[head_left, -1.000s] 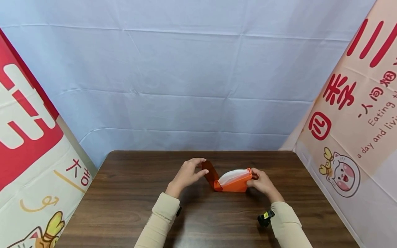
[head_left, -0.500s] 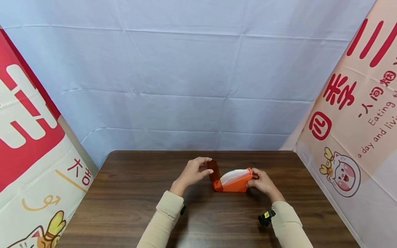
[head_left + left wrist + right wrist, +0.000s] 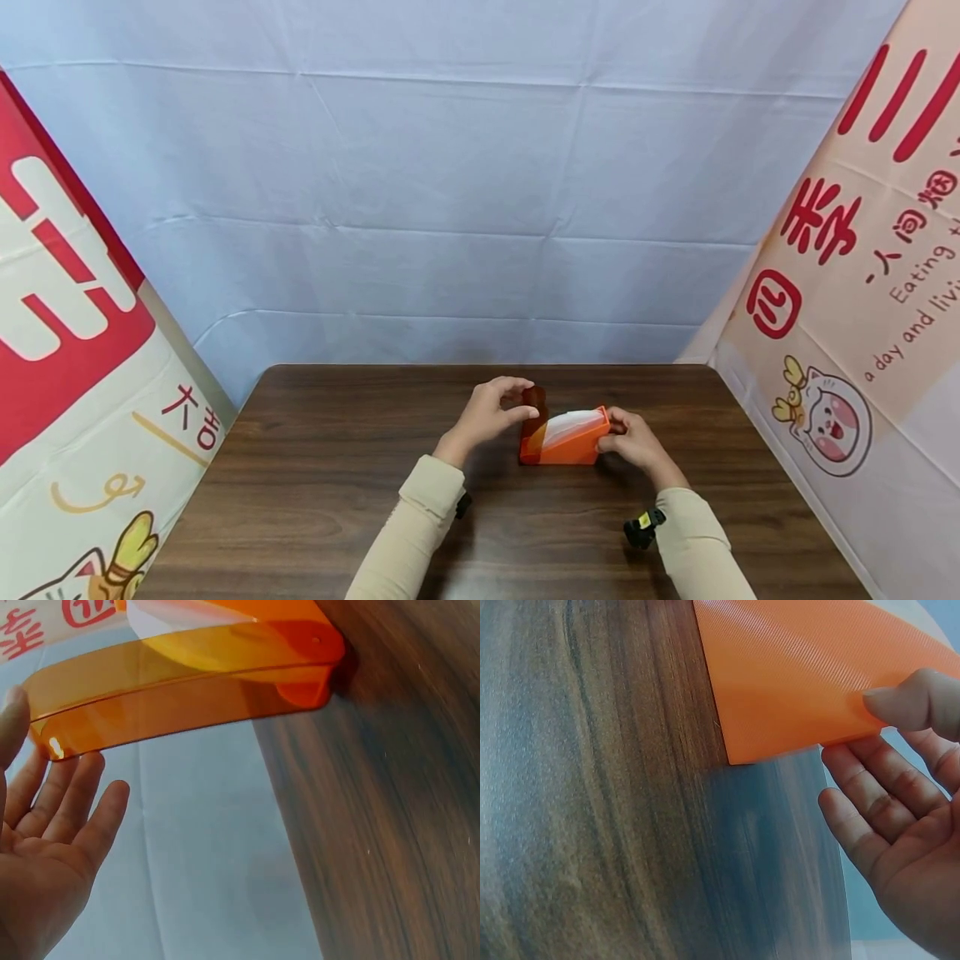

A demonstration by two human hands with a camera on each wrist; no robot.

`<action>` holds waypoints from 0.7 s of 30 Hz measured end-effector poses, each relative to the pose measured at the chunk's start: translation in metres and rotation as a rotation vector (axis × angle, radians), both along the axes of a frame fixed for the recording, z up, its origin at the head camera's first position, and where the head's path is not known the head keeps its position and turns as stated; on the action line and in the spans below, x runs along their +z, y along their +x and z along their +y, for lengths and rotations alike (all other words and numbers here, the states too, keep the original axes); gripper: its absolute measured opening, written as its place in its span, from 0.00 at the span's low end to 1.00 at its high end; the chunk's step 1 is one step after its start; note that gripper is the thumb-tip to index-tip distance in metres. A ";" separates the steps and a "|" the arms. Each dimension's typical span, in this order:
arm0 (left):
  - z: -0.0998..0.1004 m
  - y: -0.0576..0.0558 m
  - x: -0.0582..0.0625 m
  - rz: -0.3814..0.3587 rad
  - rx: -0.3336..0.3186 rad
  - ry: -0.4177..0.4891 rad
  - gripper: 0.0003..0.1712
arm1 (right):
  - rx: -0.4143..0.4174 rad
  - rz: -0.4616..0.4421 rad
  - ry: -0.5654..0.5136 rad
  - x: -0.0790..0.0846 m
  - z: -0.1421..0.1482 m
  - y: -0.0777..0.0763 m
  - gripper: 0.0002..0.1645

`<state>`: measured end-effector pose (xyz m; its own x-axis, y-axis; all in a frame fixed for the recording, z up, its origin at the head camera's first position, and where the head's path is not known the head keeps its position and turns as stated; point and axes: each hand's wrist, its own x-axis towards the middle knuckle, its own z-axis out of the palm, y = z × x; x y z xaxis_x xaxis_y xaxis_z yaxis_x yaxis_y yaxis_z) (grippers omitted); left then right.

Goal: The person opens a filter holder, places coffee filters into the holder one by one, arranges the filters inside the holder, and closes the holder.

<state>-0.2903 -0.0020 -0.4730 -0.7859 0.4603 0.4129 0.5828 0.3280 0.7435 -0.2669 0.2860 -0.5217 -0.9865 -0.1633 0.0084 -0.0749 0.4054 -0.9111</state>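
An orange box [image 3: 572, 449] stands on the table near the middle of the head view. White paper sheets [image 3: 567, 425] with a curved upper edge stick up out of it. Its see-through amber lid [image 3: 534, 414] is hinged at the left end and tilts steeply up. My left hand [image 3: 489, 415] holds the lid's free end between thumb and fingers, as the left wrist view shows up close on the amber lid [image 3: 172, 705]. At the box's tall right end, my right hand [image 3: 636, 442] grips it, thumb on the ribbed side wall [image 3: 795, 675] and fingers at the end face.
The dark wood-grain table [image 3: 337, 500] ends at a pale hanging cloth [image 3: 450, 208] behind. Printed banners hang at both sides, the right one [image 3: 862, 333] beside the table's edge. A small black wrist device [image 3: 641, 529] sits below the right sleeve.
My left hand has moved to the right, swinging the lid up from leaning left to nearly upright, so it overlaps the papers' left part. The right hand and box have stayed put.
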 end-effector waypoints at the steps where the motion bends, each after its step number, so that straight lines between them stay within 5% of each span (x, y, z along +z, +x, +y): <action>1: 0.002 0.000 0.000 -0.006 -0.001 -0.001 0.23 | 0.002 0.002 0.003 0.000 0.000 0.000 0.17; 21: 0.049 0.000 0.012 0.039 0.015 -0.168 0.22 | -0.033 -0.030 0.019 0.002 -0.001 0.000 0.19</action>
